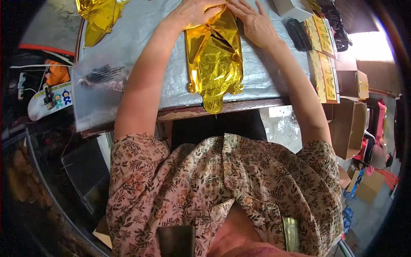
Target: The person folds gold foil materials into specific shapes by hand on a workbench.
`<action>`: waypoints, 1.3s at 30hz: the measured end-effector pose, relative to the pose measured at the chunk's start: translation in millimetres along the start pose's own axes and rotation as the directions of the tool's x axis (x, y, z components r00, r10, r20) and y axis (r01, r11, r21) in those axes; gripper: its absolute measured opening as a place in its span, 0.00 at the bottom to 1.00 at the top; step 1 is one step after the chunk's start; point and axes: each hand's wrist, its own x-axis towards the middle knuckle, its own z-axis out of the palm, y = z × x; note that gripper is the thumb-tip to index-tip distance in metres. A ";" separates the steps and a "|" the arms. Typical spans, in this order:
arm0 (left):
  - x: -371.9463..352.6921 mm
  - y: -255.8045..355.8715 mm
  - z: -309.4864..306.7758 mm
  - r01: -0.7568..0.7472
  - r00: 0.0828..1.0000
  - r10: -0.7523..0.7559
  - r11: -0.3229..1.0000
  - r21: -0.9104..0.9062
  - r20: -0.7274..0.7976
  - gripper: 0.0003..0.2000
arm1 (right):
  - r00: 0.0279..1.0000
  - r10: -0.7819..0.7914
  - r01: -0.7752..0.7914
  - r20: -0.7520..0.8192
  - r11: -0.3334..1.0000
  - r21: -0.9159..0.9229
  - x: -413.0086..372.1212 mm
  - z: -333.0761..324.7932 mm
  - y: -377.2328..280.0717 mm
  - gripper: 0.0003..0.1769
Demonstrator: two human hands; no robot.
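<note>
A flat, deflated gold foil balloon (216, 68) lies creased on the table in front of me, its rounded lower tab hanging over the near edge. At its top left, my left hand (195, 13) presses onto the foil with fingers bent and closed on its upper part. My right hand (255, 25) lies against the balloon's upper right side, fingers stretched out and apart. The top of the frame cuts off the balloon's upper end. Another crumpled gold foil piece (100, 19) is at the table's far left.
A silvery sheet covers the table (167, 85), with clear plastic (100, 96) at its left. Right of my arm are a black object (298, 35), a white box (293, 8) and yellow printed packs (323, 75). Cardboard boxes (349, 128) stand beyond the right edge.
</note>
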 end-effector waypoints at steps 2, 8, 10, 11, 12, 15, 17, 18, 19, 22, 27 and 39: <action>-1.1 -0.9 -0.1 0.007 1.000 -0.007 1.000 0.010 -0.022 0.16 | 1.000 -0.009 0.008 0.008 0.991 0.131 -3.7 0.2 -2.0 0.27; -2.0 -1.9 1.0 -0.018 0.999 0.017 1.000 -0.012 -0.040 0.15 | 0.868 0.107 -0.181 0.484 0.977 0.109 -18.8 -32.7 -41.9 0.30; -3.6 -2.7 2.8 -0.011 0.998 0.011 1.000 -0.005 -0.055 0.15 | 0.848 0.076 -0.168 0.524 0.977 0.130 -26.8 -45.0 -55.5 0.34; -3.8 -3.5 3.8 -0.010 0.998 0.010 1.000 -0.007 -0.059 0.15 | 0.836 0.072 -0.196 0.544 0.965 0.174 -28.9 -55.0 -66.8 0.36; -4.3 -4.7 5.2 -0.008 0.998 0.008 1.000 -0.006 -0.057 0.15 | 0.823 0.067 -0.226 0.565 0.950 0.217 -31.4 -63.5 -77.5 0.38; -4.8 -4.0 4.6 0.005 0.999 -0.005 1.000 -0.004 -0.052 0.15 | 0.763 -0.003 -0.234 0.647 0.931 0.280 -38.4 -86.7 -93.2 0.43; -4.5 -4.0 3.7 0.015 0.999 -0.015 1.000 -0.002 -0.047 0.15 | 0.728 -0.074 -0.254 0.682 0.894 0.369 -32.7 -102.5 -103.0 0.40; -4.4 -4.1 3.1 0.006 0.999 -0.006 1.000 -0.007 -0.051 0.15 | 0.727 -0.078 -0.252 0.682 0.894 0.371 -31.9 -104.1 -97.6 0.40; -5.9 -3.6 3.3 0.000 0.999 -0.001 1.000 -0.013 -0.052 0.15 | 0.688 -0.155 -0.308 0.709 0.822 0.478 -33.5 -105.6 -89.0 0.37; -5.3 -4.6 5.5 0.000 0.999 0.001 1.000 0.009 -0.047 0.16 | 0.761 0.030 -0.490 0.649 0.682 0.543 -16.4 -98.5 -86.3 0.26; -5.8 -5.4 4.7 0.007 0.999 -0.006 0.999 0.041 -0.039 0.16 | 0.864 -0.128 -0.130 0.487 0.878 0.461 28.2 -33.0 -60.2 0.25; -5.1 -14.1 13.4 -0.052 0.994 0.052 0.999 -0.005 -0.092 0.15 | 0.635 -0.367 0.040 0.680 0.895 0.445 -0.1 -30.9 -117.6 0.45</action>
